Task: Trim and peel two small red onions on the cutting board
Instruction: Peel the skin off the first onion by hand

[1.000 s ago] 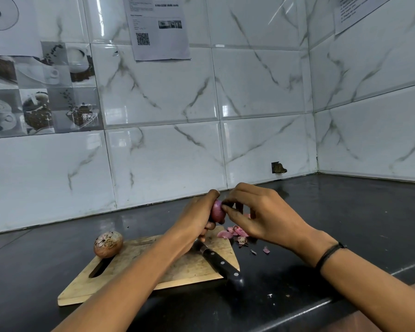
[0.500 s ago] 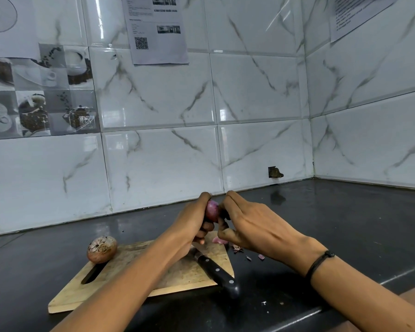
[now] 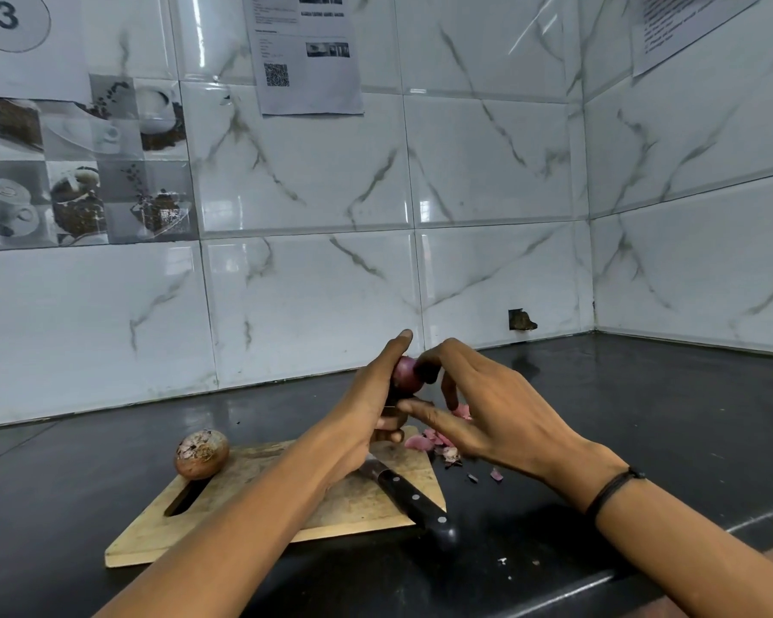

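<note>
Black countertop (image 3: 643, 417) | wooden cutting board (image 3: 353, 510) | marbled tiles (image 3: 487, 171) on 2 walls (image 3: 697, 243)

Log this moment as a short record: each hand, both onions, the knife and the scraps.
Left hand: grips the held onion above the cutting board
Right hand: fingertips pinch at that onion's skin
Second onion: unpeeled, on the board's left end by the slot
Knife: lying on the board, untouched, handle toward the person
Peel scraps: at the board's right corner and on the counter
</note>
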The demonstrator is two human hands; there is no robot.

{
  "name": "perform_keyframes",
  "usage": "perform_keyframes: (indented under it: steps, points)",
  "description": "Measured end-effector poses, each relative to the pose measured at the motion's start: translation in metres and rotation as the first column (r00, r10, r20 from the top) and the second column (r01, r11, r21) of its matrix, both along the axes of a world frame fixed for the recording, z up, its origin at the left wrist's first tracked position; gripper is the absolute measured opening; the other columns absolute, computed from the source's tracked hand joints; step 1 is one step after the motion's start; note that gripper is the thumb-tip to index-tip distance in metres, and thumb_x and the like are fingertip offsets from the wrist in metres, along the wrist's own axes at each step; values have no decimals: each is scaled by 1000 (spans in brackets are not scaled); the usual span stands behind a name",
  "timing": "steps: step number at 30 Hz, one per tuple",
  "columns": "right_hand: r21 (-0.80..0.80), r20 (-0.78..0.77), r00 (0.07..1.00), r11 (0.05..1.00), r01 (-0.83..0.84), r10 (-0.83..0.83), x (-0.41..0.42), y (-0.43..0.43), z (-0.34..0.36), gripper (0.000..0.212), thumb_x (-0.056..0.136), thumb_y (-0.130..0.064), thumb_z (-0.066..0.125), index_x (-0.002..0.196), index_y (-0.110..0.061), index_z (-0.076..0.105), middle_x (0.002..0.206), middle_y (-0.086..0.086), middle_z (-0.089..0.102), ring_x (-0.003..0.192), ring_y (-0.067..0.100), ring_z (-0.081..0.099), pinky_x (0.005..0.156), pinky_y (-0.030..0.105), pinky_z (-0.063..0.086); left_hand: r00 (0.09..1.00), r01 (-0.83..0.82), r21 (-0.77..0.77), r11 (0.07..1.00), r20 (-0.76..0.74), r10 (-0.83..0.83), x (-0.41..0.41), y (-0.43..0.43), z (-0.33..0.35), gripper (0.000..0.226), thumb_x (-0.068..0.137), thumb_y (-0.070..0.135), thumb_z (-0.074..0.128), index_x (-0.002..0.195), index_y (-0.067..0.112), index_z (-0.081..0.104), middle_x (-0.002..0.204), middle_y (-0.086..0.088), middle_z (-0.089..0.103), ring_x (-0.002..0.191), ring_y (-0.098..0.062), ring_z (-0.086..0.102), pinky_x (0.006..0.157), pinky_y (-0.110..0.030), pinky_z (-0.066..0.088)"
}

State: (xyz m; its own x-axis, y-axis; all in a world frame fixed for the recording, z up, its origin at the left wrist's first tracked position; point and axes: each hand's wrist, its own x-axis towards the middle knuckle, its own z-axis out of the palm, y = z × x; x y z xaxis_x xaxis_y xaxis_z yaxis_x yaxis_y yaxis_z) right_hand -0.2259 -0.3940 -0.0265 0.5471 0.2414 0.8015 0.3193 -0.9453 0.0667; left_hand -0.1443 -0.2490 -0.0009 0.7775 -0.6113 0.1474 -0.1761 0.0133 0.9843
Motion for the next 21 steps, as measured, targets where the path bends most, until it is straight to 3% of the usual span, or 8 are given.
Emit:
perform_keyframes:
  steps: [8, 11, 21]
  points:
    - [146, 38, 999, 989, -15, 9, 4, -10, -2, 22, 101, -35, 52, 118, -23, 59, 101, -15, 56, 82, 8, 60, 71, 38, 54, 992, 110, 85, 990, -72, -104, 9, -2, -4, 56, 99, 64, 32, 84, 16, 57, 53, 3, 46, 32, -7, 23, 38, -20, 29]
    - [184, 47, 999, 983, -9, 0, 5, -12, -3, 18, 101, -29, 55, 115, -22, 63, 98, -14, 58, 82, 9, 60, 72, 37, 54, 991, 132, 80, 988, -50, -128, 11, -3, -6, 59, 100, 63, 33, 77, 16, 59, 55, 3, 42, 35, -7, 23, 39, -21, 30]
    - [187, 81, 997, 982, -19, 4, 4, -11, -1, 20, 99, -34, 55, 113, -22, 65, 97, -13, 60, 81, 9, 61, 69, 37, 55, 996, 72, 107, 992, 38, -77, 3, -4, -4, 62, 98, 66, 35, 78, 14, 62, 54, 4, 40, 36, -8, 23, 44, -25, 32]
